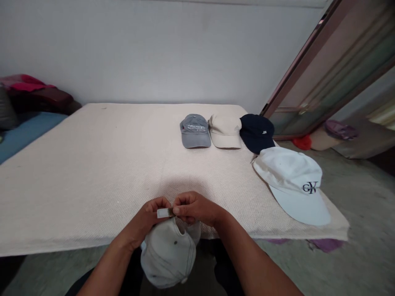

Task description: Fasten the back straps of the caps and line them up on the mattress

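A pale grey-white baseball cap (168, 255) hangs at the table's front edge, its crown toward me and its back strap uppermost. My left hand (151, 211) is closed on one side of the white strap (163, 213). Pinched beside a small brownish buckle (170, 211), my right hand (194, 209) grips the strap's other side. Both hands are close together, with fingertips almost touching. The cap's brim is mostly hidden behind the crown and the hands.
On the cream-covered table (92, 176) sit a grey cap (195, 131), a beige cap (226, 130), a navy cap (257, 132) and a larger white cap (291, 181) at the right edge. A wall (154, 53) rises behind. Blue bedding (31, 131) lies at left.
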`<action>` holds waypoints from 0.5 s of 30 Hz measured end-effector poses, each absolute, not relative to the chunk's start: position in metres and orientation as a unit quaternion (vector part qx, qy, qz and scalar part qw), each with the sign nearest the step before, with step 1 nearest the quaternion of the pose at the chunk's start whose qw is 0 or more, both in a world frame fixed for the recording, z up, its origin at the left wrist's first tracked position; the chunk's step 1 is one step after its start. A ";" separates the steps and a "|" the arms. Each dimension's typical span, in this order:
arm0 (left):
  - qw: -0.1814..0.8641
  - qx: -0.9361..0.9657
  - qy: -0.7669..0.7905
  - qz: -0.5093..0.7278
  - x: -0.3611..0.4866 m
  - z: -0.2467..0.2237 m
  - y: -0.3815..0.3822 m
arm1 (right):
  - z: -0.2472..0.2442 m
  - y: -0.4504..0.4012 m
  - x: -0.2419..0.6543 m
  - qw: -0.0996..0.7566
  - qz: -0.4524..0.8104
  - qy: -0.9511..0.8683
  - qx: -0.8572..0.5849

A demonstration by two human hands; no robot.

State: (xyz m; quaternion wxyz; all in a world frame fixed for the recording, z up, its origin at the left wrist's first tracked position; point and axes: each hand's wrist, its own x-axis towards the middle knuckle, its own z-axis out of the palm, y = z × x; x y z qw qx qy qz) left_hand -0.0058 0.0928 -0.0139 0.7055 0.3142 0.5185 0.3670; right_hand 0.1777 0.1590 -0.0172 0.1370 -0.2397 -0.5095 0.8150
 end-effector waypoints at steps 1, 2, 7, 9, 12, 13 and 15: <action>0.706 0.313 0.519 0.366 -0.005 -0.014 0.092 | -0.017 0.159 0.177 0.136 0.817 -0.507 -0.240; 0.710 0.307 0.516 0.368 -0.005 -0.015 0.092 | -0.017 0.159 0.177 0.136 0.817 -0.507 -0.239; 0.735 0.266 0.465 0.416 -0.012 -0.015 0.093 | -0.016 0.163 0.185 0.158 0.803 -0.523 -0.236; 0.738 0.265 0.453 0.424 -0.014 -0.015 0.094 | -0.017 0.163 0.188 0.157 0.805 -0.521 -0.237; 0.736 0.274 0.456 0.418 -0.013 -0.015 0.094 | -0.020 0.162 0.186 0.159 0.810 -0.513 -0.235; 0.733 0.283 0.463 0.411 -0.012 -0.016 0.093 | -0.020 0.161 0.185 0.160 0.812 -0.510 -0.234; 0.724 0.305 0.477 0.394 -0.010 -0.017 0.092 | -0.020 0.160 0.181 0.162 0.819 -0.501 -0.229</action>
